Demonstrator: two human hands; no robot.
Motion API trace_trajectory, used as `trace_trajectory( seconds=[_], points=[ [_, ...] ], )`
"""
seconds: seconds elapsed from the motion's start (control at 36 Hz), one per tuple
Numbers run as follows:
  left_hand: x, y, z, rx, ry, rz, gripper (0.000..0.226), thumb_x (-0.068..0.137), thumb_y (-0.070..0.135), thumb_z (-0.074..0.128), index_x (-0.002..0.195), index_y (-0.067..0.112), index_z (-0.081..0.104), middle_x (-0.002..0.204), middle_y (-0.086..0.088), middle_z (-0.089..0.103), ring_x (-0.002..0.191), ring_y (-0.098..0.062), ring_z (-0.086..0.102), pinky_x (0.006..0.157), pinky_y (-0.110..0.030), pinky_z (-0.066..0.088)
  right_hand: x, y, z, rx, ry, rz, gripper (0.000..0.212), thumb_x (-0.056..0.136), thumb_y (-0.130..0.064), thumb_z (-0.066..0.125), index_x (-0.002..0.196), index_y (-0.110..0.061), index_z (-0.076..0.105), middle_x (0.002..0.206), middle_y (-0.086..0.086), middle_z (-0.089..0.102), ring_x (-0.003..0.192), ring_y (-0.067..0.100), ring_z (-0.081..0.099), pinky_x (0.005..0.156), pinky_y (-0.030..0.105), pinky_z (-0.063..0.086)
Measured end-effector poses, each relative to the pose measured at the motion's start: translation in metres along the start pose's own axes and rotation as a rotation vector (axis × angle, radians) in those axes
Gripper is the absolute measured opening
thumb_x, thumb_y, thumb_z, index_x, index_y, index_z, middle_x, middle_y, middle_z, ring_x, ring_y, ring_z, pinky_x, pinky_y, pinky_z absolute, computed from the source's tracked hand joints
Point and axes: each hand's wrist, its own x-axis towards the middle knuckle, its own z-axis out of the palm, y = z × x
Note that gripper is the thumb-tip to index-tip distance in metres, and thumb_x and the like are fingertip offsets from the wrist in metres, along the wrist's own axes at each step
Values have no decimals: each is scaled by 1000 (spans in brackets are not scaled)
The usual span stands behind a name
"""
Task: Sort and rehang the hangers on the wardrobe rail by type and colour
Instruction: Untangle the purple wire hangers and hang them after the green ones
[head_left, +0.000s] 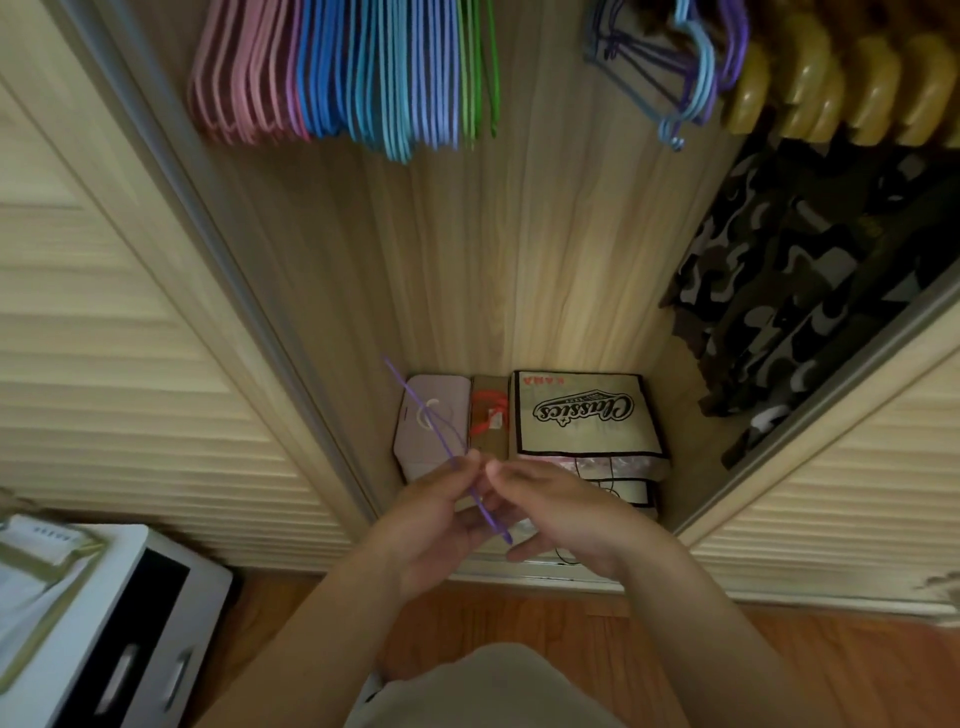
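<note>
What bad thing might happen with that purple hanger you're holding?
1. Both the left hand and the right hand pinch the thin purple hanger only near one end; it might slip and fall onto the bags on the wardrobe floor.
2. Its long free end pokes out over the lilac bag and may snag a handle.
3. The loose purple and blue hangers up top look tangled, so hanging this one there may add to the jumble.

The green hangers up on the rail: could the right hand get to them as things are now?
Probably yes. The green hangers hang at the open end of the coloured row with bare wardrobe back beside them, so nothing blocks the way. But the right hand is busy low down at the purple hanger.
</note>
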Motion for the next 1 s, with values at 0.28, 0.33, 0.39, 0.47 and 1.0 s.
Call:
trace_trajectory(
  seconds=[0.28, 0.33, 0.39, 0.47, 1.0],
  points=[
    [12, 3, 9, 45, 124, -22, 24, 101, 32, 60, 106, 9, 64, 104, -15, 74, 104, -26, 67, 92, -37, 57, 1, -4, -3, -222, 70, -24, 31, 100, -52, 49, 112, -31, 69, 114, -3, 69, 110, 12, 63, 101, 45, 53],
    [12, 4, 9, 37, 134, -21, 22, 101, 30, 61, 104, 8, 64, 102, -16, 73, 102, -26, 67, 92, -38, 58, 1, -3, -2, -196, 57, -25, 31, 102, -48, 49, 113, -27, 68, 114, -2, 68, 109, 13, 63, 97, 40, 55],
    [12, 5, 11, 51, 130, -13, 22, 102, 29, 60, 102, 7, 64, 100, -16, 70, 101, -25, 66, 91, -38, 59, 2, -4, -1, -176, 48, -34, 29, 103, -44, 50, 113, -24, 69, 109, -5, 67, 105, 9, 63, 90, 33, 57],
    [13, 5, 13, 82, 122, -19, 23, 103, 31, 58, 95, 10, 64, 92, -14, 67, 89, -21, 66, 81, -35, 60, 5, -3, 3, -201, 61, -45, 25, 103, -41, 52, 105, -24, 70, 102, 0, 68, 98, 13, 64, 89, 39, 57],
    [-9, 107, 14, 871, 492, 814, 32, 99, 6, 59, 90, 35, 67, 94, 3, 72, 76, -1, 64, 71, -15, 47, 21, -32, -27, 112, 694, -98, 29, 101, -13, 39, 80, -8, 58, 68, 7, 60, 58, 22, 60, 63, 38, 43]
  ],
)
